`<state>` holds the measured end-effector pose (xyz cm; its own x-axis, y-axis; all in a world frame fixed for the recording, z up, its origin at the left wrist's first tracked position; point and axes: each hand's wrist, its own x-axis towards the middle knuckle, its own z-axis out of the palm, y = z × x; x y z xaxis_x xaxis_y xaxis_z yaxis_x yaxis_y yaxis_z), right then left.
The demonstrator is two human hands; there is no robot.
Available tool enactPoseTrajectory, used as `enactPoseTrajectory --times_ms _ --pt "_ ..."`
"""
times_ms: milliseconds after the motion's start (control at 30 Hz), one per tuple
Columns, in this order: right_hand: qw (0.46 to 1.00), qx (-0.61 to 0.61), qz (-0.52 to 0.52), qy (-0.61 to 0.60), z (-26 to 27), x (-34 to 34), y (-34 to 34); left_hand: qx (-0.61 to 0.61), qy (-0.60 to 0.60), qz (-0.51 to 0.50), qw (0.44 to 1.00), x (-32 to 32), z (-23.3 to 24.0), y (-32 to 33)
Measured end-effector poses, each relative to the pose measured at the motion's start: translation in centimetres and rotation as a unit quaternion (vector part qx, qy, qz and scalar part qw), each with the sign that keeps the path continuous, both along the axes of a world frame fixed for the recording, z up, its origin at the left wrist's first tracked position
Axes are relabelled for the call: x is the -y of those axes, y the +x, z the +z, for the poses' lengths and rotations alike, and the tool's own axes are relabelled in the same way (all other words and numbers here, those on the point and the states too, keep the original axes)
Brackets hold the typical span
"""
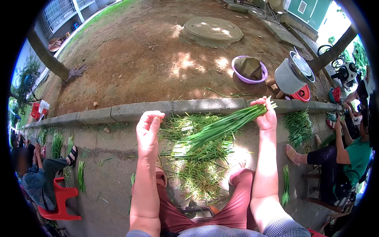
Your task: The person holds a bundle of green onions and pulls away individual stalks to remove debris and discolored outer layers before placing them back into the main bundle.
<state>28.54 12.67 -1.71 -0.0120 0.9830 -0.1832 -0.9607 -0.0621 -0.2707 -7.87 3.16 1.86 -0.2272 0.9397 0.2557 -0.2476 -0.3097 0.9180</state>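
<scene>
My right hand (266,115) grips a bundle of long green garlic chives (228,123) near the pale stem ends, the leaves pointing down to the left. My left hand (150,131) is raised apart from the bundle, fingers curled and thumb against the fingertips; whether a small scrap is between them I cannot tell. Below both hands, a heap of loose green and yellowed trimmings (204,174) covers the pavement between my feet.
A stone curb (142,112) runs across in front. Beyond it stand a purple basin (249,79) with a brown cloth or bag and a grey bucket (288,78). More chives (298,129) lie at right. Seated people (352,157) are on both sides, one on a red plastic stool (63,201).
</scene>
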Motion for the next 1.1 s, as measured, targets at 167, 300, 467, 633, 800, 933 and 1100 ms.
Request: enactPoseTrajectory --times_ms 167,300,467,633,800,933,1100 --pt "0.99 -0.086 -0.095 -0.058 -0.7 -0.6 2.5 -0.039 -0.01 -0.054 0.998 0.6 0.2 -0.4" --pt "0.98 -0.076 -0.17 -0.073 -1.4 -0.9 4.2 -0.183 -0.091 -0.122 0.971 1.4 -0.2 0.2" --pt "0.968 -0.05 -0.221 -0.111 -1.3 -0.8 4.5 -0.405 -0.058 -0.327 0.852 2.3 -1.7 2.1" --pt "0.971 -0.047 -0.211 -0.097 -1.3 -0.7 3.6 -0.478 -0.024 -0.422 0.77 3.3 -2.8 4.1" --pt "0.983 0.041 -0.17 -0.06 -0.8 -0.2 0.7 -0.368 -0.059 -0.477 0.796 2.2 -2.5 4.3" --pt "0.971 0.175 -0.155 -0.043 0.3 0.7 -4.0 -0.197 -0.101 -0.475 0.852 1.6 -1.2 3.8" --pt "0.942 0.316 -0.109 0.014 0.6 2.6 -10.4 -0.204 -0.046 -0.226 0.951 0.6 -1.6 5.4"
